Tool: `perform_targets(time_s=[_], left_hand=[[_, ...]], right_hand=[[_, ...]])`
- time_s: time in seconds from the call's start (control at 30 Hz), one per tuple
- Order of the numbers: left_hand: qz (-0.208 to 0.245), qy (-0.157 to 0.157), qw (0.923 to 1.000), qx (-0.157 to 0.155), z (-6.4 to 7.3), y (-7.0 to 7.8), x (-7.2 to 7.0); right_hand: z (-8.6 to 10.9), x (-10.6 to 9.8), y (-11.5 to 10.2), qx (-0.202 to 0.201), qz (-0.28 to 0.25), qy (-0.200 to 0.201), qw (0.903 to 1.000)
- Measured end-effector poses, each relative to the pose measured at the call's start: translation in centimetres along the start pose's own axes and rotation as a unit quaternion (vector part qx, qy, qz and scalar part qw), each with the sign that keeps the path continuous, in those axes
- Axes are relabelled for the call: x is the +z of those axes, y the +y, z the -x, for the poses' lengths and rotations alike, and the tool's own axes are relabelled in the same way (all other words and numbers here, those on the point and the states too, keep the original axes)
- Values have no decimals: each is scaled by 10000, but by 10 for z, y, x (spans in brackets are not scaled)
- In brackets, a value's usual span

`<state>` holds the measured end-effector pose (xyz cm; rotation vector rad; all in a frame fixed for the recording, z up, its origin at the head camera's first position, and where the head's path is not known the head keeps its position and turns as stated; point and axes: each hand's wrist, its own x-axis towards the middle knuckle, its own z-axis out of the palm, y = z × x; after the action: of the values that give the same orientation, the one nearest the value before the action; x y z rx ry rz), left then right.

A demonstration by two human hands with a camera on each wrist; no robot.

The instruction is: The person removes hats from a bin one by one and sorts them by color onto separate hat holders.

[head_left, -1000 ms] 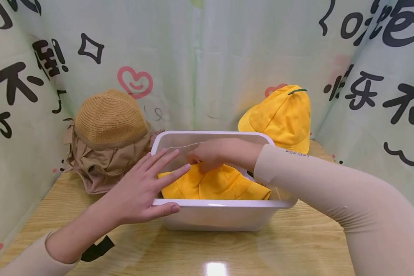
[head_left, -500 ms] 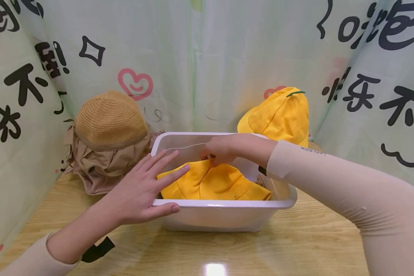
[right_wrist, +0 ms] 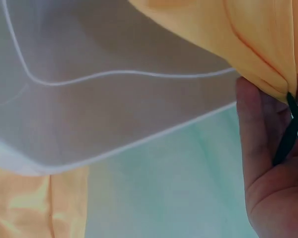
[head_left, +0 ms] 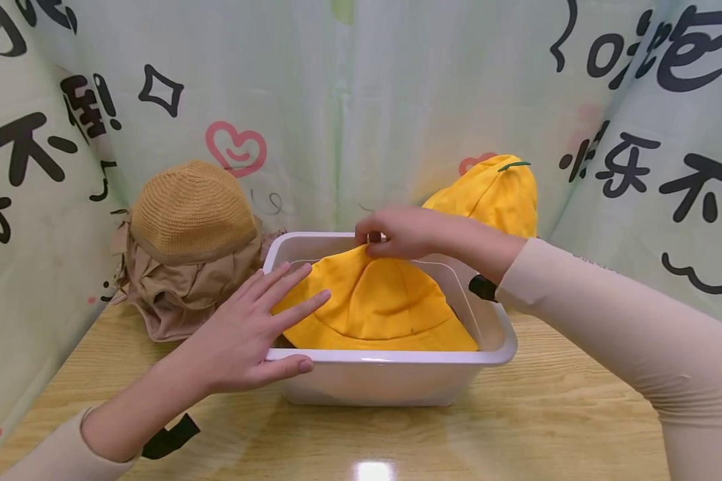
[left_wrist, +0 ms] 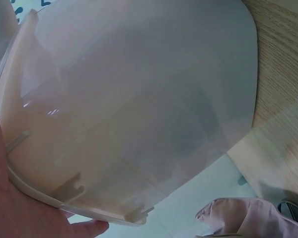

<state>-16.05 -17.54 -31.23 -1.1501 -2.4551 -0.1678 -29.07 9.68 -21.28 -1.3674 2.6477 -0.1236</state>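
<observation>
- Fingers (head_left: 362, 230) of the right hand (head_left: 406, 232) are pinching the tip of a yellow cloth bucket hat (head_left: 385, 307), brim inside the white rectangular plastic tub (head_left: 391, 357) by its front edge
- Left hand (head_left: 249, 337): fingers spread wide at the tub's front left corner
- Tan woven-straw hat (head_left: 195, 214), back left corner of the pale wood-grain desk (head_left: 313, 441); another yellow hat (head_left: 499, 200), back right

Pale green-white cloth curtain (head_left: 385, 120) facing me, softly creased, more on left and right. Large black Chinese characters (head_left: 630, 165) across sides; 2 red heart outlines (head_left: 237, 156), 1 black 4-pointed star (head_left: 161, 90) at back. Light-brown wood-grain tabletop (head_left: 529, 414), white glare spot (head_left: 373, 471).
</observation>
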Motion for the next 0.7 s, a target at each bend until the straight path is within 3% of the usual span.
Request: perform_targets(time_s=[0.27,0.7], left_hand=[[-23,-31,10000,-30,0,0,1],[-50,14,10000,37,0,-2,2]], right_hand=[[15,-26,-2,22,-149,617,9980],[44,-69,-1,642,-153,1186,9907]])
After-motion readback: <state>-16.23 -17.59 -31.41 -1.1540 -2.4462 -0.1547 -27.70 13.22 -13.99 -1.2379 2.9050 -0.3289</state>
